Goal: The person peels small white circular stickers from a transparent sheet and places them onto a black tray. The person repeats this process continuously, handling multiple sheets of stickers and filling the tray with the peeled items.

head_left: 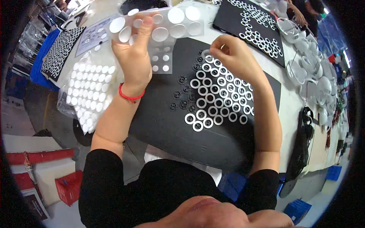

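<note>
My left hand (133, 62), a red cord bracelet at its wrist, grips a clear sheet of white round stickers (178, 30) with the thumb on top. A smaller piece with white dots (161, 60) hangs or lies just below that sheet. Over the far part of a black board (167, 135), my right hand (232, 53) pinches what looks like a white ring (206, 53) between thumb and fingertips. Many white rings (202, 90) sit on the board in a cluster, with black round pieces inside several. To their left lie bare black openwork pieces (182, 79).
Sheets of white discs (91, 85) in clear plastic lie on the left. Boards covered with rings stand at far left (62, 53) and far right (254, 28). White bowl-like parts (311, 64) pile up along the right. Another person's hand (299, 16) shows at far right.
</note>
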`<state>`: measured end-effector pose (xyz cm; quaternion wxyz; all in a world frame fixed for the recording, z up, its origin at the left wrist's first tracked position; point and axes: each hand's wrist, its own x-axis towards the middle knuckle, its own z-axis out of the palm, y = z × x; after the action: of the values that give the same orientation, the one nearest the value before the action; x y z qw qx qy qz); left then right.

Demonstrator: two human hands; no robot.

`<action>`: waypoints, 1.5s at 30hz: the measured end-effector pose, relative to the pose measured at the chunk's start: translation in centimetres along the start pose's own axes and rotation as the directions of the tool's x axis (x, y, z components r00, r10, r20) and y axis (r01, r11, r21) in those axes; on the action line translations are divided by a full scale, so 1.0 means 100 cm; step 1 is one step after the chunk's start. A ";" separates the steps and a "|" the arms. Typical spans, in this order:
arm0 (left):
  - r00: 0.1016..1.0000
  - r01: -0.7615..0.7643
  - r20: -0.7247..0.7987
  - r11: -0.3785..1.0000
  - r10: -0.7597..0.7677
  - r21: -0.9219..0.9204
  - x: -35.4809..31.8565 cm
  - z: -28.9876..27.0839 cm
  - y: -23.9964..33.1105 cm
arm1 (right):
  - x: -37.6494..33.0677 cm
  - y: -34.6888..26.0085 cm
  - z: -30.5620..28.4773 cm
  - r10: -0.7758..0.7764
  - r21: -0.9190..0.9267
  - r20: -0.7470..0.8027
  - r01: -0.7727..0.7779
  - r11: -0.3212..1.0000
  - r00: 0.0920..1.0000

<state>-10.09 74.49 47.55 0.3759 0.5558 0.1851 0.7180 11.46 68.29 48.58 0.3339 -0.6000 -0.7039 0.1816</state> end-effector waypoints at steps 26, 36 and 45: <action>0.975 -0.218 -0.025 0.974 0.220 0.068 0.003 0.001 -0.022 | -0.012 -0.023 0.020 0.104 0.010 0.344 -0.115 0.993 0.933; 0.996 -0.088 0.031 0.993 0.086 0.075 0.000 0.000 -0.002 | -0.018 -0.014 0.022 0.018 -0.048 0.524 0.008 0.999 0.852; 0.993 -0.115 0.029 0.989 0.113 0.091 -0.001 0.003 -0.001 | -0.018 -0.013 0.048 0.024 -0.076 0.612 0.029 0.997 0.790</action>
<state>-9.72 74.47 47.50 0.3102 0.5907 0.1815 0.7224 7.32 66.94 45.55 0.0637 -0.5210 -0.7816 0.3370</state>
